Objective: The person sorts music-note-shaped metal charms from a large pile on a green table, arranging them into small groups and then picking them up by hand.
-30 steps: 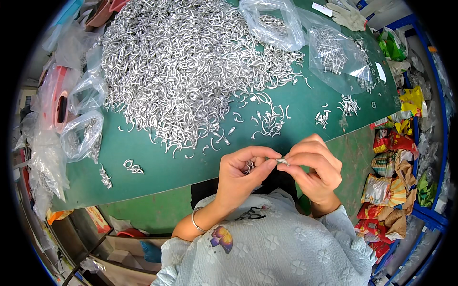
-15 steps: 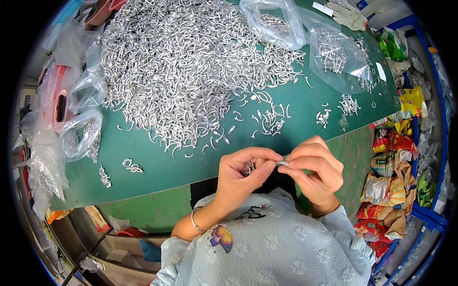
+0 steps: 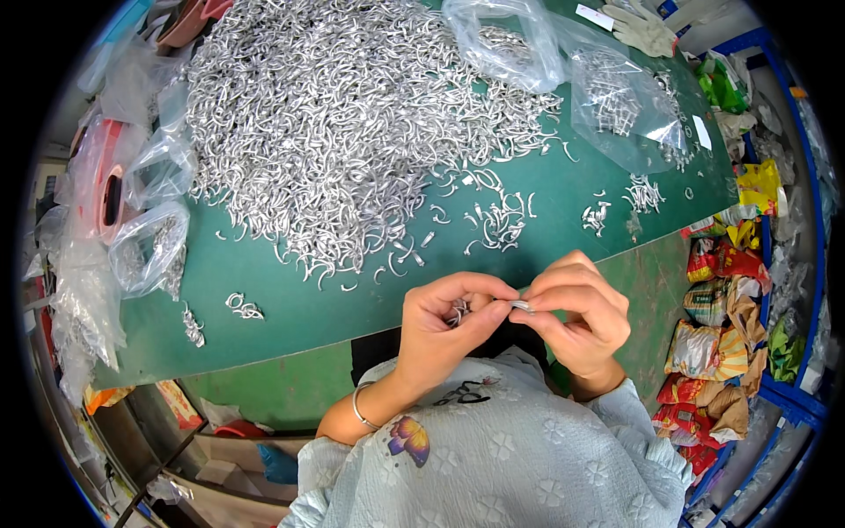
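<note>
From where I stand, the small curved metal piece (image 3: pixel 521 307) sits in mid-air between the two hands, its long axis running roughly left to right with a slight dip rightward. The left hand (image 3: pixel 436 327) pinches it between thumb and forefinger, other small silver parts (image 3: pixel 459 311) tucked in its palm; the right hand (image 3: pixel 586 310) has thumb and fingertips on the other end. Both are equally near, almost meeting, and their fingertips hide the ends. Beyond them, on the green table (image 3: pixel 326 321), lies a loose cluster (image 3: pixel 500 227), then the huge silver pile (image 3: pixel 326 132), far and leftward. A clear bag (image 3: pixel 620 106) of parts lies far right, two little heaps (image 3: pixel 645 195) nearer; more plastic bags (image 3: pixel 145 251) crowd the left edge.
</note>
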Tool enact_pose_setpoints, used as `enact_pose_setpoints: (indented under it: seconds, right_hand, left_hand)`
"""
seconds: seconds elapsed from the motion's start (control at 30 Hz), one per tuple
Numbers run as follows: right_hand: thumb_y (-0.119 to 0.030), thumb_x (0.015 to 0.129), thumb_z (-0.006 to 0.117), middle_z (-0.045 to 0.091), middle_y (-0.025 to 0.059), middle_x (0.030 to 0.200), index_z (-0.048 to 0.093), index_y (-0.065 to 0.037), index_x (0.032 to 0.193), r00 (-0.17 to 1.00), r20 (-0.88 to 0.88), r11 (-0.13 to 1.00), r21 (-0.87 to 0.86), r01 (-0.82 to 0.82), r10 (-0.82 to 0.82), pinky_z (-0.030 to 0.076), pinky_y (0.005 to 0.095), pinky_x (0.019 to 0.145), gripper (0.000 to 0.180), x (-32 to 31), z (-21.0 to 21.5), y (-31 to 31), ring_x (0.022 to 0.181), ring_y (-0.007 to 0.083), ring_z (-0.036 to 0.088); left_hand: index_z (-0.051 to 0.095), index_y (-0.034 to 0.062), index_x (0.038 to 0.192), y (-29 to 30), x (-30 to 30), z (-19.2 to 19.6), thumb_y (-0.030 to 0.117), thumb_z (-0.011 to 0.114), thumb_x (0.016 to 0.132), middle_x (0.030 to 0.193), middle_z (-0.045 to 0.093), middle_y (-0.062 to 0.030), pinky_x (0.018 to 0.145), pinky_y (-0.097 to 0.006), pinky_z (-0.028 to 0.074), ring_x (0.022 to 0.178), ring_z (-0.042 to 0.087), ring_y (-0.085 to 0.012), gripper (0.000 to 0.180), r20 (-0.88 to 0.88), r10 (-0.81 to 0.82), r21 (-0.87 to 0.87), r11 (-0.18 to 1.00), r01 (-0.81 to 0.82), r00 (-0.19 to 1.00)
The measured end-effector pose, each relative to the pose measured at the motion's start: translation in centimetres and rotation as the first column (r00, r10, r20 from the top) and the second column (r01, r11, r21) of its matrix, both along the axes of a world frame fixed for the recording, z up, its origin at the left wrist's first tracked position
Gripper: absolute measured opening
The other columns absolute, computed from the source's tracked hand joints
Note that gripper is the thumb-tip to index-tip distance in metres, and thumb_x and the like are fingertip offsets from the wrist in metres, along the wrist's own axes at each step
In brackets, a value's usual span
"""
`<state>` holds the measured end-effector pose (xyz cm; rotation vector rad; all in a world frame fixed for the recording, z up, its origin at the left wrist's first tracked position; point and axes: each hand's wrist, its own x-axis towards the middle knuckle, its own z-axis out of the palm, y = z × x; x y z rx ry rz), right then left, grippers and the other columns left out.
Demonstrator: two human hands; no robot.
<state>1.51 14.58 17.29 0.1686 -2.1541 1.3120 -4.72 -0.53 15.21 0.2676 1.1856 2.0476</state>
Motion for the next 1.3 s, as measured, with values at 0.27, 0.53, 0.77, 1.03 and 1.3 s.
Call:
enact_pose_setpoints:
  seconds: [0.27,0.53,0.77,1.03,1.3]
  right_hand:
    - [0.006,0.062,0.074,0.061,0.0116,0.081,0.065,0.005,0.08,0.999,-0.049,0.997,0.079,-0.004,0.008,0.045,0.0311,0.054,0.021,-0.2,-1.1,-0.4,0.066,0.0237,0.055]
    - [0.005,0.063,0.074,0.06,0.0112,0.081,0.064,0.005,0.081,0.996,-0.072,0.993,0.108,0.057,-0.049,0.045,0.0313,0.053,0.02,0.2,-1.9,-0.4,0.065,0.0238,0.055]
    - [0.005,0.066,0.072,0.059,0.0102,0.081,0.063,0.004,0.081,0.996,-0.063,0.997,0.041,0.065,-0.063,0.046,0.0316,0.055,0.018,0.6,-2.9,0.1,0.066,0.0237,0.054]
    - [0.004,0.065,0.076,0.061,0.0091,0.079,0.061,0.0,0.082,0.994,-0.033,0.988,-0.119,0.099,-0.103,0.045,0.0305,0.055,0.022,1.2,-4.0,0.1,0.065,0.022,0.055]
    - [0.002,0.066,0.076,0.061,0.0091,0.078,0.059,-0.001,0.081,0.994,-0.01,0.969,-0.222,0.106,-0.11,0.044,0.0307,0.056,0.023,1.6,-4.9,1.4,0.065,0.0224,0.055]
  left_hand:
    - [0.064,-0.0032,0.092,-0.3,-0.1,-0.7,0.002,0.058,0.088,0.058,0.048,0.0059,0.043,-0.018,0.02,0.048,0.032,0.0009,0.009,0.088,-0.002,-0.048,0.999,0.007,0.996]
    - [0.064,-0.004,0.092,0.3,0.1,-0.9,0.004,0.058,0.089,0.058,0.049,0.0048,0.04,-0.018,0.019,0.045,0.031,0.0003,0.011,0.072,0.016,-0.092,0.996,-0.009,0.997]
    - [0.063,-0.006,0.092,0.4,0.0,-1.1,0.006,0.058,0.089,0.057,0.048,0.0036,0.04,-0.019,0.019,0.044,0.032,-0.0005,0.013,0.154,0.0,-0.13,0.991,0.02,0.988]
    - [0.061,-0.0056,0.09,1.1,0.3,-1.4,0.01,0.054,0.092,0.056,0.045,0.0027,0.039,-0.02,0.018,0.043,0.029,-0.0021,0.018,0.081,-0.039,-0.173,0.983,0.053,0.996]
    - [0.062,-0.0056,0.092,2.0,0.5,-2.0,0.006,0.055,0.091,0.056,0.047,0.0021,0.039,-0.02,0.02,0.043,0.031,-0.0026,0.014,0.187,-0.032,-0.118,0.992,0.055,0.982]
